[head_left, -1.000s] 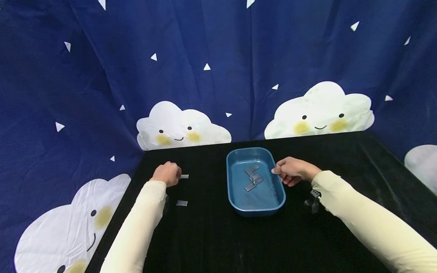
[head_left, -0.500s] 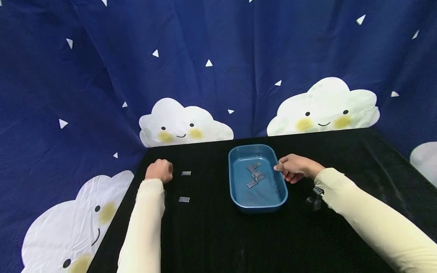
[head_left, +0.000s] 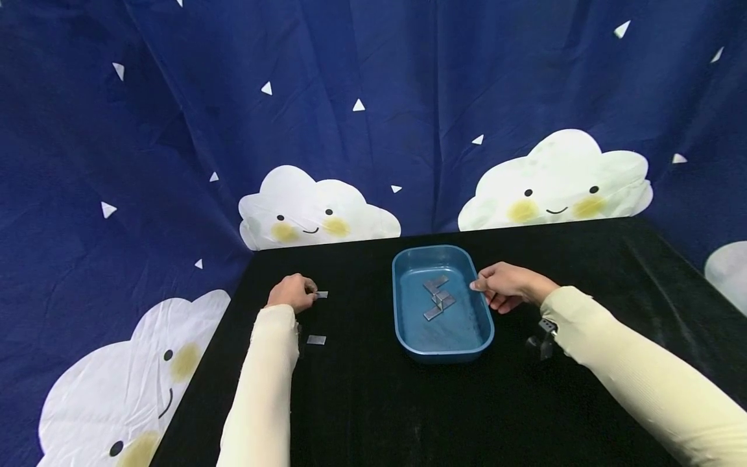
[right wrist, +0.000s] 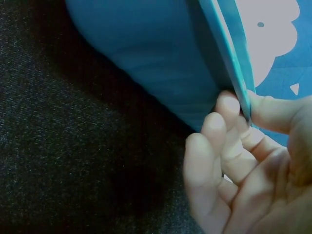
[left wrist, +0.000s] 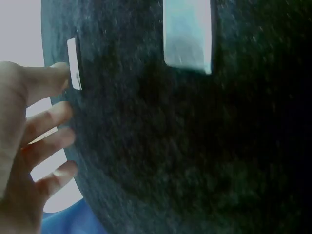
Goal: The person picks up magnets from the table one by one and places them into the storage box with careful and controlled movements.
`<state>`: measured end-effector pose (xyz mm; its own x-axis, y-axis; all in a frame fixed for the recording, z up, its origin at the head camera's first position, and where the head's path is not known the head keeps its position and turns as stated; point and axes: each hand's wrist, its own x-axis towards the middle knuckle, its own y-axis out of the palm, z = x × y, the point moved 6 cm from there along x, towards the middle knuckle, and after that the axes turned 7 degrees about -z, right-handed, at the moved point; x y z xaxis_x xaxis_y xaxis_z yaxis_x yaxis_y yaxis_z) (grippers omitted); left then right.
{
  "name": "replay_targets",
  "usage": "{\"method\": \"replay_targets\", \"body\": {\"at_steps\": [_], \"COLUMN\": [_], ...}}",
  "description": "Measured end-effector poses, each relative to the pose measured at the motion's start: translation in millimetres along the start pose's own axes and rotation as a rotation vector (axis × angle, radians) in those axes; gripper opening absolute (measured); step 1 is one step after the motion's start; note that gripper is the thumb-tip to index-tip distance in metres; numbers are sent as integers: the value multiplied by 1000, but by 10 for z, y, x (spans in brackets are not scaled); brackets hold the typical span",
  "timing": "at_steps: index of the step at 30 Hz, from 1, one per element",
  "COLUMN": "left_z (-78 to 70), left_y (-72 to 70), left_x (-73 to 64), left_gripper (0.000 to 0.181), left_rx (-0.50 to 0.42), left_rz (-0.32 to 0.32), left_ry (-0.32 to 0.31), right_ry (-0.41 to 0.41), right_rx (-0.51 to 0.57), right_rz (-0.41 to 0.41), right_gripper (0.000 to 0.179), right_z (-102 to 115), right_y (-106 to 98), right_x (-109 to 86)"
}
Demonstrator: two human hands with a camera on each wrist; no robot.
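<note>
My left hand (head_left: 293, 292) is at a small flat grey metal piece (head_left: 321, 294) on the left part of the table. In the left wrist view the thumb tip lies right beside that piece, and the other fingers are spread below it. A second metal piece (head_left: 316, 340) lies flat, nearer to me. With thumb and fingers, my right hand (head_left: 509, 285) pinches the right rim of a blue rectangular tray (head_left: 443, 353). Several similar metal pieces (head_left: 439, 299) lie crossed and overlapping inside the tray.
A black cloth (head_left: 362, 402) covers the table. Behind it hangs a dark blue curtain (head_left: 327, 52) printed with white clouds and triangles. A small dark device (head_left: 547, 326) hangs at the right sleeve's cuff.
My left hand drew back leftward from the farther metal piece, then came back to it. The right hand stays on the tray rim. The head view has shifted slightly.
</note>
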<state>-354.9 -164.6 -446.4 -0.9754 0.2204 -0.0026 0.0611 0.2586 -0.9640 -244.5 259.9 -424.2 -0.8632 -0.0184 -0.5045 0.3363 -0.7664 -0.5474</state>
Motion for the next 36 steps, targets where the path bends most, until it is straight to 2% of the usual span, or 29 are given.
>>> {"method": "replay_targets", "body": {"at_steps": [5,14,18,22,29,33,36], "left_z": [-91,-200,-213,-233,-245,-215,-134], "left_y": [55,74,77,72,84,87,94], "left_x": [40,30,32,39,73,89,61], "left_gripper": [19,8,8,9,8,9,11], "left_rx": [10,109,142,141,111,104,76], "left_rz": [2,-87,-84,-68,-43,-30,-23], "left_ry": [24,104,118,116,77,58,24], "right_ry": [7,13,15,17,19,3,-7], "right_rx": [5,29,37,34,38,40,41], "right_rz": [-7,-2,1,-2,-13,-25,-32], "right_gripper": [23,23,24,24,23,24,23], "right_z": [-24,-77,-79,-93,-117,-72,-46], "right_y": [-15,5,6,-8,-37,-33,15], "right_x": [-6,-37,-57,-66,-35,-25,-4]}}
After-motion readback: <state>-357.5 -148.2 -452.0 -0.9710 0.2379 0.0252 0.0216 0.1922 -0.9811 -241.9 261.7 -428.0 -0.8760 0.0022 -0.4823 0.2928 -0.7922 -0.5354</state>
